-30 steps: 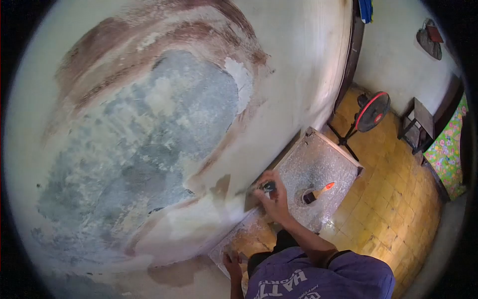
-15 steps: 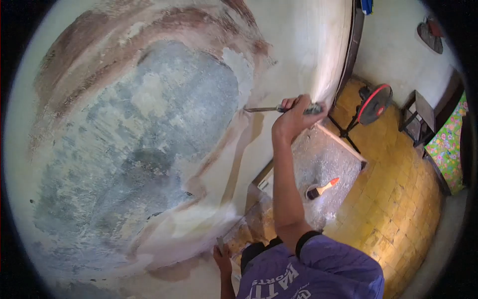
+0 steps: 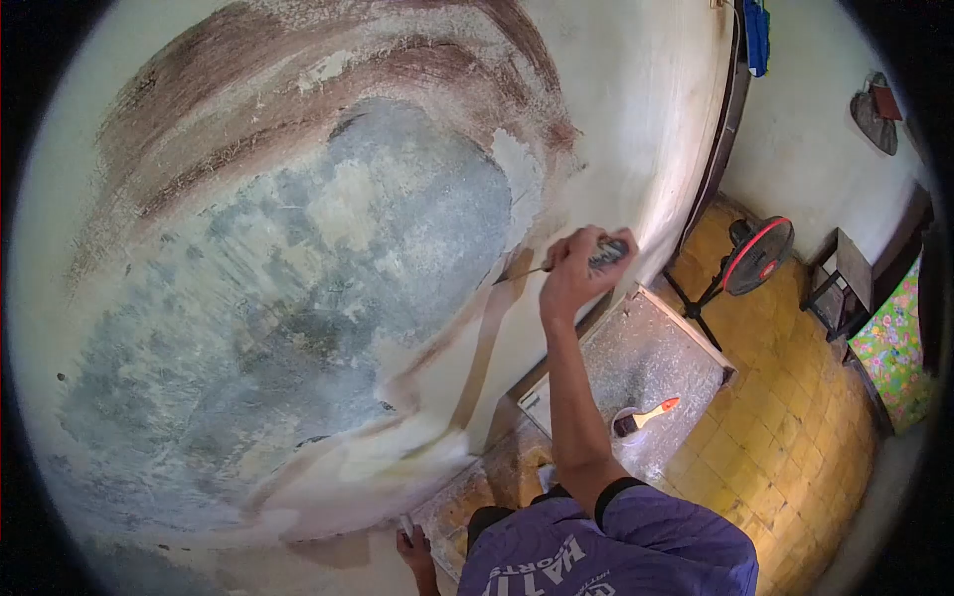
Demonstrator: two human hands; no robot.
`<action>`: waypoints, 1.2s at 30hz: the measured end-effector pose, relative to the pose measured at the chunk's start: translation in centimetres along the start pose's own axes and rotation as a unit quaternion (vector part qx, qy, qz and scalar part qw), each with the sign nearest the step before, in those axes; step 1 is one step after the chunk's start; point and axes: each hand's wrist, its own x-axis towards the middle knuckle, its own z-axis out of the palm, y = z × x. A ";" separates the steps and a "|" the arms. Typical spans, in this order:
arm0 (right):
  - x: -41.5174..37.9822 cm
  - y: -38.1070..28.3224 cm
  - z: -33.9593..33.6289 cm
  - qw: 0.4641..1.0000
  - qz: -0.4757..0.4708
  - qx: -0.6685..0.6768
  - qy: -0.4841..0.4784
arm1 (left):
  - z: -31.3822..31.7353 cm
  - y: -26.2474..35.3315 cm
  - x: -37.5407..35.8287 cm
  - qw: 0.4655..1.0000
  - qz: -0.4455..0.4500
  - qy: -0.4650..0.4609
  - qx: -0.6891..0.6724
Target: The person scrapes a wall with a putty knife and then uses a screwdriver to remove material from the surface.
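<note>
My right hand [image 3: 574, 273] is raised to the wall [image 3: 596, 109], fingers wrapped round the dark handle of a putty knife [image 3: 537, 269]. Seen nearly edge-on, its thin metal blade points left, with the tip at the wall by the right border of a large grey-blue patch [image 3: 427, 189]. Low at the bottom of the view, my left hand [image 3: 414, 548] is closed around a flat, pale tool like a scraper [image 3: 406, 523], held upright near the wall's lower part. Reddish-brown smears [image 3: 248, 109] arc over the grey patch.
Beside my right arm stands a speckled tabletop [image 3: 646, 338] bearing a paintbrush [image 3: 646, 417] across a small round container. Beyond it are a standing fan [image 3: 760, 256], a small dark table [image 3: 843, 283] and flowered cloth [image 3: 894, 348] on the yellow tiled floor [image 3: 785, 417].
My right hand has moved down along the wall, bringing the blade to the patch's lower right border. My left hand has shifted left and down in view, and the camera has tilted slightly.
</note>
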 end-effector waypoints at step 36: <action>1.3 -1.1 1.3 0.991 -0.115 0.007 -0.070 | 2.5 -1.1 -0.5 0.995 -0.022 -0.002 -0.102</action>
